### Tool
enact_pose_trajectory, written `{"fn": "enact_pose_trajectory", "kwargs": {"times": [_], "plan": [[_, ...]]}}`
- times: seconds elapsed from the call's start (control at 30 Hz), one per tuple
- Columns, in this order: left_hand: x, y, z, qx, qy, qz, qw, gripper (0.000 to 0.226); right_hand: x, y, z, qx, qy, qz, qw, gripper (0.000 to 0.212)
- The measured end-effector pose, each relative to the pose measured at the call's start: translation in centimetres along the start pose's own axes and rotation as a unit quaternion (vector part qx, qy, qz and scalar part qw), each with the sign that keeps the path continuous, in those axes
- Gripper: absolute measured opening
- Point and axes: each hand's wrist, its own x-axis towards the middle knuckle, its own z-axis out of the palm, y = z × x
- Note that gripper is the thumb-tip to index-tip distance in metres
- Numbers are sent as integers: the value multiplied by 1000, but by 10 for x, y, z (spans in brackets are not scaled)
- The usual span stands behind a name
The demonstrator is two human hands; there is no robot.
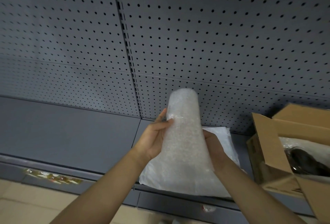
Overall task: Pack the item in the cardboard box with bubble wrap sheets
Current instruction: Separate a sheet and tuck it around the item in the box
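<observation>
A bubble wrap sheet [185,134] is rolled into a loose upright tube above the grey shelf. My left hand [153,138] grips its left side, thumb pressed on the front. My right hand [214,147] holds the right side, mostly hidden behind the wrap. Under the tube lies a flat stack of more bubble wrap sheets [223,139]. At the right stands an open cardboard box [267,148] with its flaps up. Inside it I see bubble wrap lining and a dark item [307,161], partly hidden by the box wall.
A grey pegboard wall [178,36] rises behind the grey shelf [71,134]. The shelf's front edge carries a price strip with yellow labels [51,177]. A beige floor shows at the lower left.
</observation>
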Motion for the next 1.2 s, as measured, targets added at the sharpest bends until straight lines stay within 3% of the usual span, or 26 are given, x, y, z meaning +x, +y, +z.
{"fn": "enact_pose_trajectory", "kwargs": {"times": [0.13, 0.33, 0.43, 0.5, 0.57, 0.67, 0.77, 0.83, 0.93, 1.07, 1.2], "plan": [[-1, -7, 0, 77, 72, -17, 994, 72, 3, 8, 13, -79, 48, -8, 996, 29], [-3, -16, -7, 263, 176, 18, 948, 58, 9, 18, 6, -33, 80, -34, 996, 45], [-3, -16, -7, 370, 210, 44, 904, 53, 9, 18, -1, -39, 45, -23, 998, 58], [-1, -17, -8, 431, 211, 77, 874, 55, 7, 15, -1, -96, -5, -37, 995, 46], [-1, -17, -13, 512, 204, 132, 824, 67, 8, 15, -5, -142, -25, -45, 988, 47], [-3, -12, -19, 673, 118, 198, 703, 69, 5, 12, -2, -185, 36, -35, 981, 61], [-5, -6, -12, 785, 6, 133, 605, 75, 5, 12, -2, -235, 45, -30, 971, 63], [-5, -3, -10, 832, -8, 89, 548, 91, 5, 12, -1, -214, 43, -16, 976, 66], [-4, 1, -8, 871, -20, 37, 490, 109, 4, 9, -4, -175, 8, -5, 985, 81], [-3, 8, -1, 877, -23, -10, 479, 113, -1, 10, -8, -211, -63, 13, 975, 99], [-4, 10, 2, 851, -2, -43, 523, 98, -7, 8, -12, -254, -89, 19, 963, 96]]}}
